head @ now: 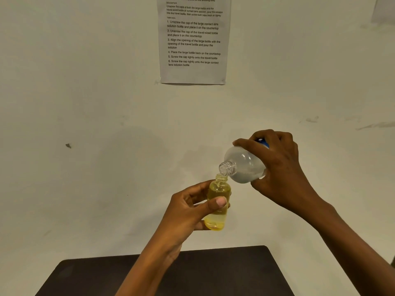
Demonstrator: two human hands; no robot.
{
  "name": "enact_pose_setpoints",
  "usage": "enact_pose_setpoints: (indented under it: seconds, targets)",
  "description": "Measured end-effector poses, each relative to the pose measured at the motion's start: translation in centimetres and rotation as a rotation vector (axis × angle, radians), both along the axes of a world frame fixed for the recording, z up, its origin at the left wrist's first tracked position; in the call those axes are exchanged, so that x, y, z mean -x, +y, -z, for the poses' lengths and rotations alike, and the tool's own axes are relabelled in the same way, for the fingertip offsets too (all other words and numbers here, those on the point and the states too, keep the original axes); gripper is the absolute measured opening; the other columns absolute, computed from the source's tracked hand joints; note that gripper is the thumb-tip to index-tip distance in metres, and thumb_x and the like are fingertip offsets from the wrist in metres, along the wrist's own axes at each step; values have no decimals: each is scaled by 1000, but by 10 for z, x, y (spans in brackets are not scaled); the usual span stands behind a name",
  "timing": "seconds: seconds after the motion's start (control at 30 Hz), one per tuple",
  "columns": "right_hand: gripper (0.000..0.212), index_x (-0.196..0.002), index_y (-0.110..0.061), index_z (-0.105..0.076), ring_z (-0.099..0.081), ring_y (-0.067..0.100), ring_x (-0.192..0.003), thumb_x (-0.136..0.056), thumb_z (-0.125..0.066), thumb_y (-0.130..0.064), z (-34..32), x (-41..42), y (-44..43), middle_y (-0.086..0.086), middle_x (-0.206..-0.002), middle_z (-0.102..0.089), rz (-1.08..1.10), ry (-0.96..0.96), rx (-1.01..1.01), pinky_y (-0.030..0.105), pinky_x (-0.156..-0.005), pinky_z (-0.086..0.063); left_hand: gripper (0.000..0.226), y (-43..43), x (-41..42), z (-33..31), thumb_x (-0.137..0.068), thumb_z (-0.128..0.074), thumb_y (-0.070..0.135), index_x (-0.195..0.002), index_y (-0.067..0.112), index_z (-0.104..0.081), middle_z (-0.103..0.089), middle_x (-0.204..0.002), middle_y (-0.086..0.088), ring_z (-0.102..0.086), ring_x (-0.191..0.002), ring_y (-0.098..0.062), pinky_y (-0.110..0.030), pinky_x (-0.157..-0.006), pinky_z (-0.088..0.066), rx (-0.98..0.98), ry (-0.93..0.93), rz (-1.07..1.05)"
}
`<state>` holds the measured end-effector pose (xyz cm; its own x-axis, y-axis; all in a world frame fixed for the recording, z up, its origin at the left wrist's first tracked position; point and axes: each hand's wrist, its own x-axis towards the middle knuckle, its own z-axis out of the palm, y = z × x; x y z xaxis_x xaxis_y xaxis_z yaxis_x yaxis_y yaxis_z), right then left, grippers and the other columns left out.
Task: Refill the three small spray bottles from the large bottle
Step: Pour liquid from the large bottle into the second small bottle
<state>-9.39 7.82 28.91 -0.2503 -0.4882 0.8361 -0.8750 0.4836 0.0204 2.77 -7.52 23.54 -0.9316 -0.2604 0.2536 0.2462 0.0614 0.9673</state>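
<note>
My left hand (188, 208) grips a small yellow-tinted bottle (218, 206) upright in the air, thumb across its front, its neck uncapped. My right hand (277, 167) grips the large clear bottle (243, 165), tipped so its open mouth touches the small bottle's neck from the upper right. A thin stream runs down inside the small bottle, and clear liquid fills its lower part. A blue label shows between my right fingers. No other small bottles or caps are in view.
A dark table top (213, 274) lies below my hands at the bottom of the view. Behind stands a pale wall with a printed instruction sheet (193, 39) taped above the hands.
</note>
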Motion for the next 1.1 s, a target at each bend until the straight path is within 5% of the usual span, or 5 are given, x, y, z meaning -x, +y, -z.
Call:
enact_pose_setpoints:
  seconds: [1.1]
  targets:
    - [73, -114, -30, -52, -30, 22, -103, -52, -78, -2, 8, 4, -1, 8, -108, -54, 19, -7, -6, 37, -82, -28, 63, -3, 5, 8, -52, -74, 42, -112, 26, -64, -70, -110, -1, -68, -99, -22, -44, -80, -58, -29, -26, -10]
